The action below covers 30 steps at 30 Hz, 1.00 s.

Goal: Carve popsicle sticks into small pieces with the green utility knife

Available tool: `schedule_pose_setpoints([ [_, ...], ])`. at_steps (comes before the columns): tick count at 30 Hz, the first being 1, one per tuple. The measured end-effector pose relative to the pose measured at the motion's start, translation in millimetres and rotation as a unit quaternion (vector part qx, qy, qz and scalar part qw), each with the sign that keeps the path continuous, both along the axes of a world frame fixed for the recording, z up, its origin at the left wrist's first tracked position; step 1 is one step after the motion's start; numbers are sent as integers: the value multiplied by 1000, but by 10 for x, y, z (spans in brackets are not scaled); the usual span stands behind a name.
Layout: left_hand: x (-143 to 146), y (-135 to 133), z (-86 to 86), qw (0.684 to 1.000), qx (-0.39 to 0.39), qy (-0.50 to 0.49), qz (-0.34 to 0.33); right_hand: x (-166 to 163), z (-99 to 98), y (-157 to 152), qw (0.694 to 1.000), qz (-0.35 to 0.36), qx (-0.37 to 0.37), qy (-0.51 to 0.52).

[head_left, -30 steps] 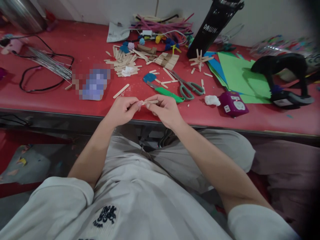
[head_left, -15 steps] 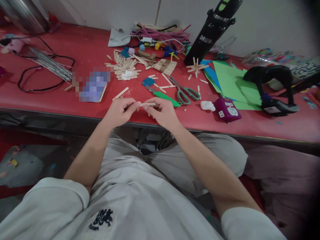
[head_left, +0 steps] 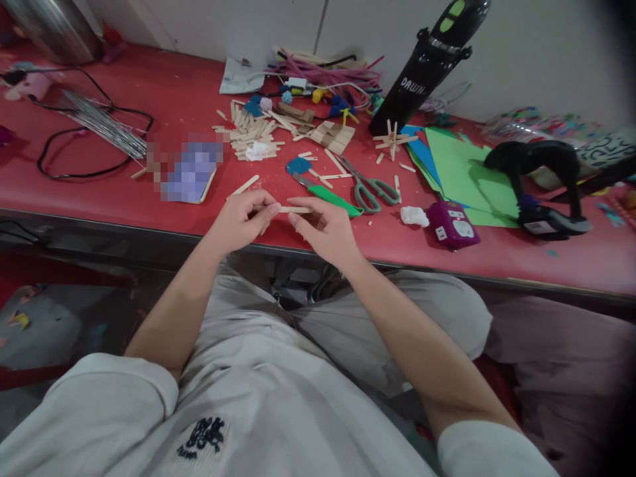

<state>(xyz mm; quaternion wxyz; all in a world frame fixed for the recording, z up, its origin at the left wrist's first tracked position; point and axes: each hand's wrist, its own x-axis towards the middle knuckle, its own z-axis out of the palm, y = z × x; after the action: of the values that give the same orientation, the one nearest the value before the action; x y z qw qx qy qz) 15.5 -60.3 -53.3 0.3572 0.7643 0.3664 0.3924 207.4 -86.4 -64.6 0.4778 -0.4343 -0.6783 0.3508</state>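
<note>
A pale wooden craft stick (head_left: 295, 209) lies level between my two hands, just above the table's front edge. My left hand (head_left: 250, 217) pinches its left end between thumb and fingers. At the other end my right hand (head_left: 325, 225) has its fingers closed along the stick, the thumb underneath. A green-handled craft knife (head_left: 332, 197) rests just beyond my right hand, with grey-handled scissors (head_left: 370, 189) to its right. One loose craft stick (head_left: 243, 186) lies behind my left hand.
On the red table (head_left: 189, 225), a heap of craft sticks (head_left: 248, 132) lies farther back. Right are a small stick star (head_left: 394, 139), green paper (head_left: 457, 165), a purple box (head_left: 453, 225) and white tissue (head_left: 414, 216). A black bottle (head_left: 417, 73) leans at the wall.
The right thumb has slid down and left off the stick's top. My left hand keeps its pinch. The whole view has shifted slightly.
</note>
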Motion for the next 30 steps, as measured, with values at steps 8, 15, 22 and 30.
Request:
schedule_pose_setpoints([
  [8,26,-22,16,1000,8,26,0,-31,49,5,992,1,-106,71],
  [15,40,-38,18,1000,-12,19,-4,-31,23,33,989,-11,-126,78],
  [22,47,-32,-9,1000,-3,18,-1,-39,40,41,985,-17,-147,82],
  [30,43,-30,-9,1000,-11,14,-6,-60,39,43,984,-21,-155,87],
])
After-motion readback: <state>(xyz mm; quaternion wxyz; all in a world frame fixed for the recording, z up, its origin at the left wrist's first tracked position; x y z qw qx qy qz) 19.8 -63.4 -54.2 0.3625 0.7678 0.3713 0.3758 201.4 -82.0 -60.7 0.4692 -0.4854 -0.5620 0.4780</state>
